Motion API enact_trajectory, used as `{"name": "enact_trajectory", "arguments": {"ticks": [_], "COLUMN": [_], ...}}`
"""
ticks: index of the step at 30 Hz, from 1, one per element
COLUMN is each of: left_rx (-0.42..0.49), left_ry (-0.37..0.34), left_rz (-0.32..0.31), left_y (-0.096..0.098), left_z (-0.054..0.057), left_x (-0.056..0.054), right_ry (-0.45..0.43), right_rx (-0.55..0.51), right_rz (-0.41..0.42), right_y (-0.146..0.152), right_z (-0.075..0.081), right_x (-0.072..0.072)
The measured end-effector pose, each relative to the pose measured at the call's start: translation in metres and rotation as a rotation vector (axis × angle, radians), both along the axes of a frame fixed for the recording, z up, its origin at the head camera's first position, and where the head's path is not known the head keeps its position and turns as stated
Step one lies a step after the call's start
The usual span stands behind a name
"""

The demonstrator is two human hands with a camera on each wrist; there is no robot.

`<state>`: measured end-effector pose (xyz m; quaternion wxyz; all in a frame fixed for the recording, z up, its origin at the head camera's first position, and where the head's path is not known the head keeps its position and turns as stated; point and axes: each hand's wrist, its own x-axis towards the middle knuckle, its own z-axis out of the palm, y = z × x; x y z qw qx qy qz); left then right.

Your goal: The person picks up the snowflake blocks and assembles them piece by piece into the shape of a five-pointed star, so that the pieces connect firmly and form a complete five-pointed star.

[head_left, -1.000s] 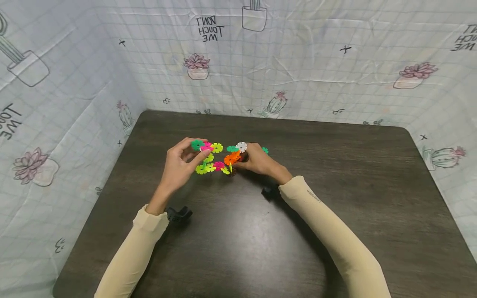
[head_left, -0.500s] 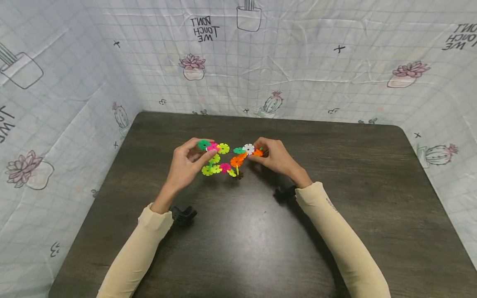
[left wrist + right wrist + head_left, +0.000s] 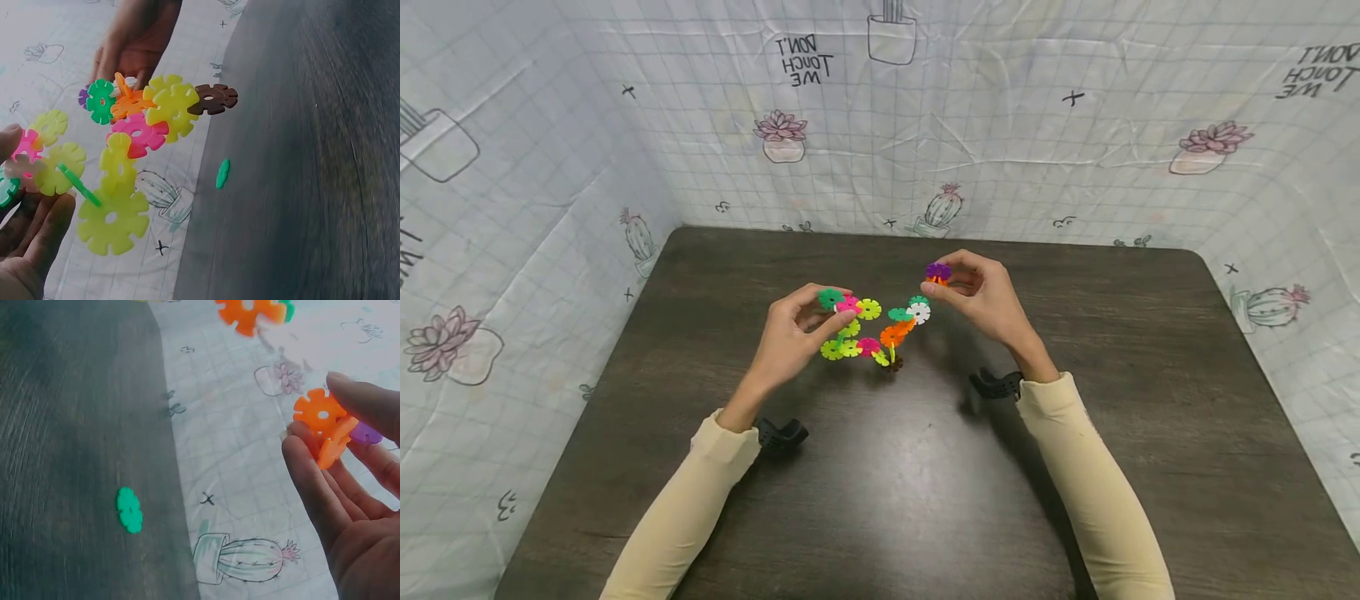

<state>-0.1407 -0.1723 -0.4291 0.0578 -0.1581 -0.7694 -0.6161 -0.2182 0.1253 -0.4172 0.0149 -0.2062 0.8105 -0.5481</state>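
Observation:
My left hand [image 3: 793, 333] pinches one end of a chain of interlocking flower discs [image 3: 868, 346] between thumb and fingers, above the table. The chain's yellow, pink, green, orange, white and brown discs bend round in an open loop. In the left wrist view a brown disc [image 3: 215, 99] juts from a yellow one. To the right, a bit higher, my right hand [image 3: 992, 300] holds a small cluster of discs, apart from the chain. The right wrist view shows two orange discs [image 3: 320, 414] joined at an angle, with a purple disc [image 3: 367, 432] behind them, partly hidden by fingers.
A loose green disc [image 3: 130, 510] lies on the dark wooden table [image 3: 880, 500]. Behind the table hangs a white patterned cloth [image 3: 1000, 125], and more cloth covers the sides. A black wrist mount [image 3: 781, 435] sits under the left wrist, another [image 3: 996, 384] under the right.
My right hand has drawn away from the chain's white disc, up and to the right, carrying the orange and purple discs. My left hand and the chain have shifted slightly right.

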Motion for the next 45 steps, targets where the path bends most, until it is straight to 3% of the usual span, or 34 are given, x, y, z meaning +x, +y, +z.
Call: {"name": "enact_trajectory", "arguments": {"ticks": [19,25,35,45], "left_rx": [-0.012,-0.001,-0.015,-0.004], "left_ry": [0.019,0.018,0.001,-0.013], "left_rz": [-0.051,-0.058,-0.033,-0.012], "left_y": [0.019,0.019,0.018,0.018], "left_z": [0.001,0.002,0.004,0.006], "left_x": [0.005,0.008,0.011,0.012], "right_ry": [0.0,-0.008,0.002,0.017], "right_rx": [-0.056,-0.041,-0.089,-0.106], "right_rz": [0.091,0.074,0.161,0.156], "right_y": [-0.003,-0.004,-0.015,-0.019], "right_z": [0.01,0.007,0.01,0.009], "right_x": [0.019,0.02,0.033,0.036]}}
